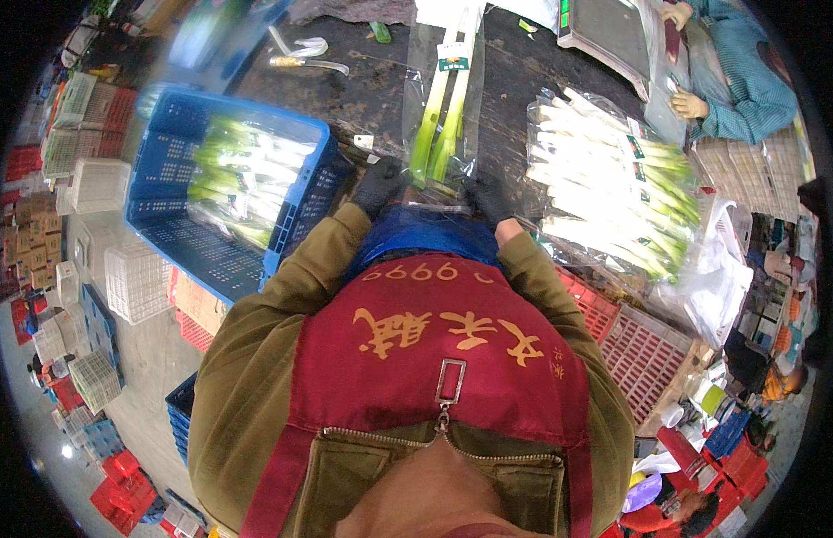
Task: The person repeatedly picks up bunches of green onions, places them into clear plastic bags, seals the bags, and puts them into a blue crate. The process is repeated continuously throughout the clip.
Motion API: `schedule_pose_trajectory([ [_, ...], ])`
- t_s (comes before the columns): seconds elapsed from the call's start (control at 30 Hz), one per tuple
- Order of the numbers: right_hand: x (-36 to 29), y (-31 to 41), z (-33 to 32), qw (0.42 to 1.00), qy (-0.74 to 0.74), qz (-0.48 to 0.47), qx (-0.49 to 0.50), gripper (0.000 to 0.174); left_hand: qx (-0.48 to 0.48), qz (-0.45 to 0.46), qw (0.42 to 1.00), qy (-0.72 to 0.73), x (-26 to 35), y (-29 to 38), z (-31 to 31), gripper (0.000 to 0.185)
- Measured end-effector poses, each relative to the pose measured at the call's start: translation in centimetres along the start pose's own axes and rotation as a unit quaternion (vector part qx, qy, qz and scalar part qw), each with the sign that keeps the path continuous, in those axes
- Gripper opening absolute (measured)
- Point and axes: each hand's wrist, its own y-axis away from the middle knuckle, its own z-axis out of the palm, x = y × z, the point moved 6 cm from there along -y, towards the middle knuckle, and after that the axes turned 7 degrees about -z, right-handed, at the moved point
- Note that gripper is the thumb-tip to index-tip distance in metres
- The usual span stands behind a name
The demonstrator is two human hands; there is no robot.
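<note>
Two long green-and-white leeks (450, 114) lie in a clear plastic bag with a label, pointing away from me on the dark table. My left hand (381, 185), in a dark glove, is at the left corner of the bag's near end. At the right corner is my right hand (484, 198), gloved the same way. Both appear to touch the plastic, but their fingers are too dark to make out. To the right lies a pile of bagged leeks (611, 181). More bagged leeks (245, 181) rest inside a blue plastic crate (164, 181) on the left.
A curved knife with a light handle (309, 64) lies at the table's back left. A weighing scale (608, 33) stands back right, beside a co-worker's gloved hands (689, 104). White crates (137, 282) stand on the floor at left, red crates (642, 363) at right.
</note>
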Motion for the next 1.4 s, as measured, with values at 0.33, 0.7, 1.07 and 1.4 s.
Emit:
schedule_pose_trajectory([
  [0.33,-0.4,-0.6,1.4,0.995,0.068,-0.069,-0.029,0.014,0.114,-0.075,0.926,-0.351,0.0,2.8,-2.7,0.029],
  [0.7,-1.6,0.2,2.3,0.999,0.009,-0.026,-0.033,0.014,0.188,-0.068,0.942,-0.268,-1.5,2.4,-3.0,0.031],
  [1.07,-0.9,0.2,3.0,0.995,-0.053,-0.004,-0.086,0.031,-0.009,-0.058,0.879,-0.473,-8.0,-2.0,-0.9,0.027],
  [1.4,1.0,0.8,1.0,0.99,0.043,0.11,-0.079,0.032,0.096,-0.131,0.977,-0.136,-6.3,0.8,-2.1,0.032],
])
